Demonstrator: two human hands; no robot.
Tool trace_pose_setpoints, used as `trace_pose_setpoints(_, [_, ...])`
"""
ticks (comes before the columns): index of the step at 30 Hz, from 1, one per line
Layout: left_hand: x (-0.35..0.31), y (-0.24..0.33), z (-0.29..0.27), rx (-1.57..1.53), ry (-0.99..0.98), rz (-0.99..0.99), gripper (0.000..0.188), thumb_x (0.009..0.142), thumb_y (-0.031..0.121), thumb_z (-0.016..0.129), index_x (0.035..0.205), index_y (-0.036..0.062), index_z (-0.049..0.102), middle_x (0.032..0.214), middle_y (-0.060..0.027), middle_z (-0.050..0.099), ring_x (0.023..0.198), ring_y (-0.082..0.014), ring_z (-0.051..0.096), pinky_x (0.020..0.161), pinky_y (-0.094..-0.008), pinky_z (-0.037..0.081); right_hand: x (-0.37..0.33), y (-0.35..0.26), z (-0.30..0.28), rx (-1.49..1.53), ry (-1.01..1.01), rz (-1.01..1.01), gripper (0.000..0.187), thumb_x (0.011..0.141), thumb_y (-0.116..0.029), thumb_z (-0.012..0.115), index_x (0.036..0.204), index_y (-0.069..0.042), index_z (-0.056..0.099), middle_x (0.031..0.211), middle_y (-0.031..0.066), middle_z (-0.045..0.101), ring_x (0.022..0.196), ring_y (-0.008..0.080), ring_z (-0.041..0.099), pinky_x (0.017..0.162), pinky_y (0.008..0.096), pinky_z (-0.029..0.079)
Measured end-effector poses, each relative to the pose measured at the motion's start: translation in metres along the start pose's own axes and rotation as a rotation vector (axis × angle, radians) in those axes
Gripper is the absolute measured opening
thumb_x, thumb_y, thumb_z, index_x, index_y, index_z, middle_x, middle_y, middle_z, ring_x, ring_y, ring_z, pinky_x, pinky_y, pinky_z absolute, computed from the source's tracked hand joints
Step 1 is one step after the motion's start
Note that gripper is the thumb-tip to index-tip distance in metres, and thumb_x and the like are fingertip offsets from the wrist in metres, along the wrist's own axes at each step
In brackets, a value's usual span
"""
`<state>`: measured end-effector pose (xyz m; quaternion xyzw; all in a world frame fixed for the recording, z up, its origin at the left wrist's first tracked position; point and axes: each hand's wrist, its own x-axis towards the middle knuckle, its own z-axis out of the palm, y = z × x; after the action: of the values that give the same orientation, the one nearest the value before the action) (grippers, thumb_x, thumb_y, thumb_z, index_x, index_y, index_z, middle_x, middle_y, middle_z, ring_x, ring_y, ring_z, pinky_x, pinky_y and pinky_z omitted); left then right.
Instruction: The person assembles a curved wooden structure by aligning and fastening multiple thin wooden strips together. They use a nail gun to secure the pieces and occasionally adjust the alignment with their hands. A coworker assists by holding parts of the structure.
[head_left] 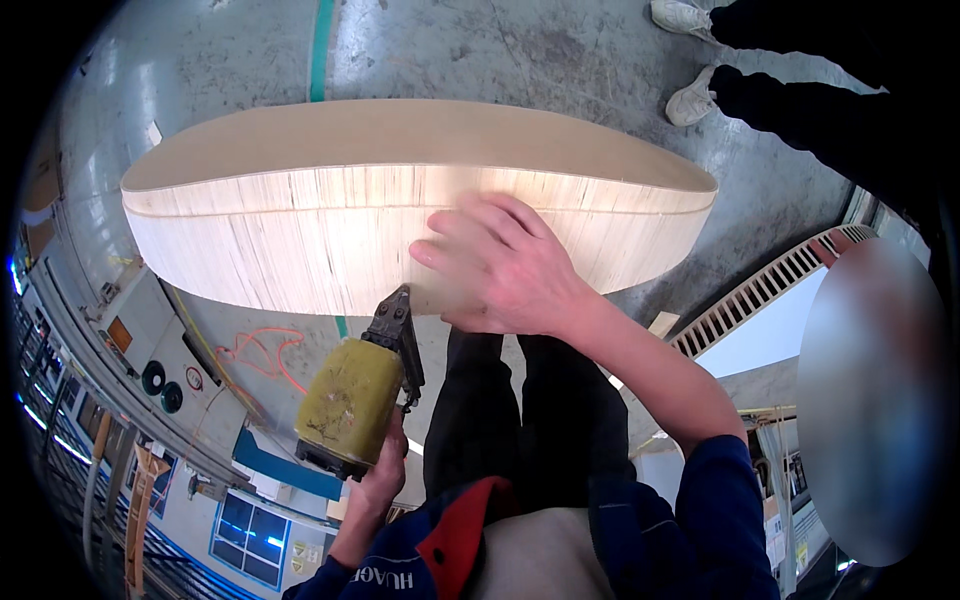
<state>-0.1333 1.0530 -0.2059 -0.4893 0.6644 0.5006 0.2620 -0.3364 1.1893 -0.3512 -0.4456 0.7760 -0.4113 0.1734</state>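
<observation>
1. At left of centre, below the panel's near edge, I find a nail gun [345, 400] with a worn yellow-green body; its black nose points forward and slightly right.
2. Behind that body, my left hand [385, 468] is closed around the tool's grip. Most of the fingers are hidden.
3. Across the middle, ahead of both hands, lies the curved wooden panel [380, 190]. Its long axis runs left to right, roughly square to the tool. The striped pale side faces me; the smooth brown surface lies beyond it.
4. Key relation: the nose overlaps the panel's near edge, left of the right hand. Contact between nose and wood cannot be confirmed.
5. Right of the nose, my right hand [510, 270] is open, fingers spread over the striped side. It is the nearer hand to the panel; motion blur prevents me judging its pressure.
6. Further right, well apart from the panel, is a curved slatted piece [765, 288]; above it in view, another person's white shoes [690, 97] stand on the floor.
</observation>
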Motion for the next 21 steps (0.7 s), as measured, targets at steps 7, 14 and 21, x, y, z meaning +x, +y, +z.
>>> trace_pose_setpoints(7, [-0.012, -0.008, -0.003, 0.179, -0.105, -0.356, 0.03, 0.098, 0.013, 0.044, 0.121, -0.0044, 0.051, 0.107, -0.0164, 0.058, 0.098, -0.0247, 0.055, 0.087, -0.0367, 0.043, -0.007, 0.006, 0.008, 0.034, 0.112, -0.074, 0.07, 0.044, -0.029, 0.079, 0.11, -0.011, 0.061, 0.112, 0.0034, 0.056, 0.111, 0.0269, 0.05, 0.099, 0.0414, 0.04])
trace_pose_setpoints(14, [-0.027, -0.059, -0.009, 0.297, -0.134, -0.092, 0.033, 0.096, 0.011, 0.046, 0.126, -0.0013, 0.05, 0.128, -0.0209, 0.052, 0.123, -0.0335, 0.046, 0.103, -0.0409, 0.034, -0.007, 0.006, 0.01, 0.035, 0.157, -0.071, 0.061, 0.049, -0.025, 0.078, 0.107, -0.011, 0.064, 0.11, 0.0034, 0.058, 0.103, 0.0281, 0.054, 0.093, 0.0426, 0.043])
trace_pose_setpoints(21, [-0.034, -0.049, -0.009, 0.303, -0.128, -0.162, 0.032, 0.096, 0.015, 0.047, 0.125, 0.0025, 0.053, 0.124, -0.0192, 0.054, 0.12, -0.0306, 0.049, 0.1, -0.0398, 0.038, -0.009, 0.005, 0.012, 0.033, 0.158, -0.071, 0.064, 0.044, -0.026, 0.077, 0.105, -0.011, 0.064, 0.111, 0.0024, 0.057, 0.112, 0.0277, 0.051, 0.097, 0.0421, 0.042])
